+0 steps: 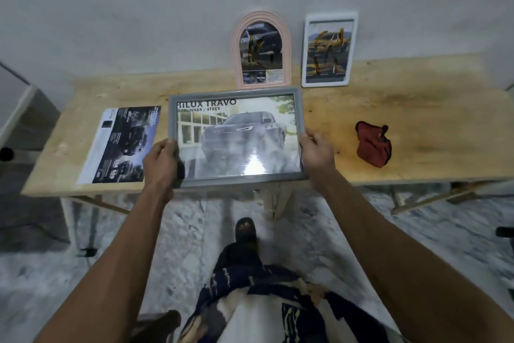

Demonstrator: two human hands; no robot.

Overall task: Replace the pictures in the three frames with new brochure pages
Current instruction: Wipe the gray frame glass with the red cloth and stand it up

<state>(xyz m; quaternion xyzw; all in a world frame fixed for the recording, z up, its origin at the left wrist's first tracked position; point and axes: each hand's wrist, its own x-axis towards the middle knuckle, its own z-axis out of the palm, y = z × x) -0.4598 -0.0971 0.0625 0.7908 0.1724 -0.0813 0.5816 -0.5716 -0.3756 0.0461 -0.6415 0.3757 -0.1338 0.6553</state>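
Observation:
I hold a grey rectangular frame (236, 136) face up over the front of the wooden table (417, 109); it shows a brochure page with a dark pickup truck and the words "HILUX TRAVO". My left hand (162, 160) grips its lower left edge and my right hand (317, 148) grips its right edge. A pink arched frame (261, 50) and a white rectangular frame (328, 50) lean upright against the wall at the back of the table, each with a car page inside. A loose dark brochure page (122, 145) lies flat at the table's left.
A crumpled red cloth (372, 143) lies on the right part of the table. The white wall stands directly behind the table. My leg and sandalled foot (246, 230) are below the table's front edge on a pale floor.

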